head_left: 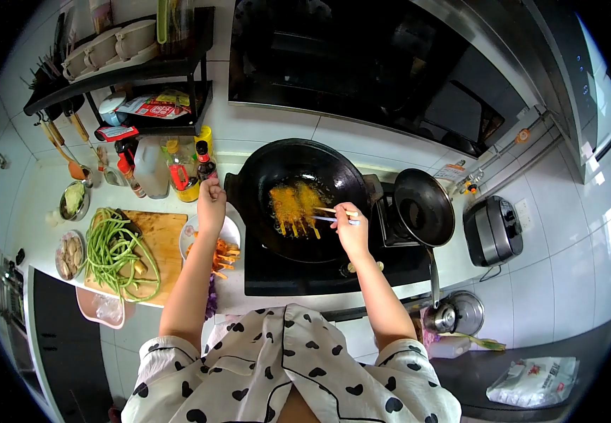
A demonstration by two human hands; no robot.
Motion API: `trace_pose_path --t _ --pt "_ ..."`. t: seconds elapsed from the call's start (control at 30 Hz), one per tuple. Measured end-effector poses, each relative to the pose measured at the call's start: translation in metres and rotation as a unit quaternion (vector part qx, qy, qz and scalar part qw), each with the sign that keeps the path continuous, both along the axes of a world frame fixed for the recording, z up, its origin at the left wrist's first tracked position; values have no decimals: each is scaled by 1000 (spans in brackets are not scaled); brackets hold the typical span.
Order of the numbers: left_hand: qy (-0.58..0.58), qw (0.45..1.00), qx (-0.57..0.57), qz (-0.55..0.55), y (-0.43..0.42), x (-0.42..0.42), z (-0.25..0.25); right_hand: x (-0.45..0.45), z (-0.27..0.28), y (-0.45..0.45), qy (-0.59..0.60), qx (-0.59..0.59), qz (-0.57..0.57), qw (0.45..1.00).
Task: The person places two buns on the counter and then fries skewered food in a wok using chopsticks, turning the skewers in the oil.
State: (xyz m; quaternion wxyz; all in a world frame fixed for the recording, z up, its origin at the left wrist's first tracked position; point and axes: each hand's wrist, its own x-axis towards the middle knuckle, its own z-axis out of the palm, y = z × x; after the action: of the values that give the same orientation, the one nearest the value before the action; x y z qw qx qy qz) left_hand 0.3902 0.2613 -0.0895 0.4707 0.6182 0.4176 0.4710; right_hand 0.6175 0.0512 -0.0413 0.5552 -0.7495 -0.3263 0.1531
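In my right hand (351,230) is a pair of chopsticks (325,213), with the fingers closed around them. Their tips reach into a black wok (256,151), where orange-coated food on sticks (294,206) lies in bubbling oil. My left hand (212,204) is closed beside the wok's left handle, just in front of a small dark sauce bottle (205,163); whether anything is in its fingers is hidden. Under my left forearm sits a white plate (231,230), partly covered, with more orange food on sticks (226,256) on it.
Long green beans (118,247) lie on a wooden cutting board (171,233) at left. An oil bottle (181,173) and other bottles line the wall. A black frying pan (424,208) sits right of the wok, its handle pointing toward me. A rice cooker (494,229) stands farther right.
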Motion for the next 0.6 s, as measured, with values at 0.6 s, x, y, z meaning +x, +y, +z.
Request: trace_pose_path --t 0.6 --pt "-10 1000 -11 -7 -2 -2 1 7 -29 15 -38 -1 -24 999"
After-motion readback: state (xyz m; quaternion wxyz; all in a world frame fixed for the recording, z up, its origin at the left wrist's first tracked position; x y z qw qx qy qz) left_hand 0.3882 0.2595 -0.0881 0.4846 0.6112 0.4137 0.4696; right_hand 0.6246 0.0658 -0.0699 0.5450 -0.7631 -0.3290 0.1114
